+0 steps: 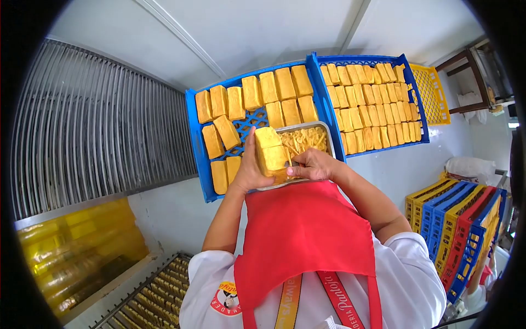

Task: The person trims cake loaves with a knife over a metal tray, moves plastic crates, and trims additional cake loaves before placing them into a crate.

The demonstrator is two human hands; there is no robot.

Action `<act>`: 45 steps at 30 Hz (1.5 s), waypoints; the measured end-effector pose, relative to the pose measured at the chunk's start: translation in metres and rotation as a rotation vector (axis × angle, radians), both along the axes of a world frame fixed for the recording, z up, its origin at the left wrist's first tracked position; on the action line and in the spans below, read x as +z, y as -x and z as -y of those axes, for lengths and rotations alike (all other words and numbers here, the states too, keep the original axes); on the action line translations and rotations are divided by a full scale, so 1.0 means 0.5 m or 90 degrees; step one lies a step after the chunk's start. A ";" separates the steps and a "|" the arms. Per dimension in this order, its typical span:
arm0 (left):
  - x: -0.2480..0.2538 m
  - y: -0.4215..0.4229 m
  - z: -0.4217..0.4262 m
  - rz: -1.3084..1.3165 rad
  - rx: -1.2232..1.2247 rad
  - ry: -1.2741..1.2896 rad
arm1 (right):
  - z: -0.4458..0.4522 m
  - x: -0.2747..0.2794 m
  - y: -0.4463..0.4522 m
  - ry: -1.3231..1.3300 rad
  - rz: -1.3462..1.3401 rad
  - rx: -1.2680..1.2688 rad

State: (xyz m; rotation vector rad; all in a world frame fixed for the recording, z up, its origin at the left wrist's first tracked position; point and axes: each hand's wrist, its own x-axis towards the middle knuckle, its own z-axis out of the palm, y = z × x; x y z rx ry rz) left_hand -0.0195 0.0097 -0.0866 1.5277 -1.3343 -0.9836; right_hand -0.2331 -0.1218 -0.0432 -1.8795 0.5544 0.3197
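Note:
My left hand (pixel 250 167) is wrapped round a golden, block-shaped bread loaf (pixel 271 154) with a crease across its top. Closed against the loaf's right side, my right hand (pixel 315 164) has its thumb and fingers pinched together. A thin yellow strip shows beside those fingers; whatever else they grip is hidden. Under both hands sits a metal tray (pixel 330 143) filled with yellowish bread trimmings (pixel 304 139). The tray rests over the front right part of a blue crate (pixel 200 159) holding several similar loaves (pixel 251 92).
On the right, another blue crate (pixel 378 148) holds rows of loaves, with a yellow crate (pixel 431 94) beyond. Stacked coloured crates (pixel 452 219) stand at lower right. At left are a slatted metal rack (pixel 98 126), yellow translucent sheeting (pixel 82 247) and a lower rack (pixel 148 296).

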 end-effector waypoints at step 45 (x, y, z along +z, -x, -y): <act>0.054 0.017 0.014 0.207 -0.116 0.121 | 0.013 -0.020 0.020 0.237 0.085 -0.128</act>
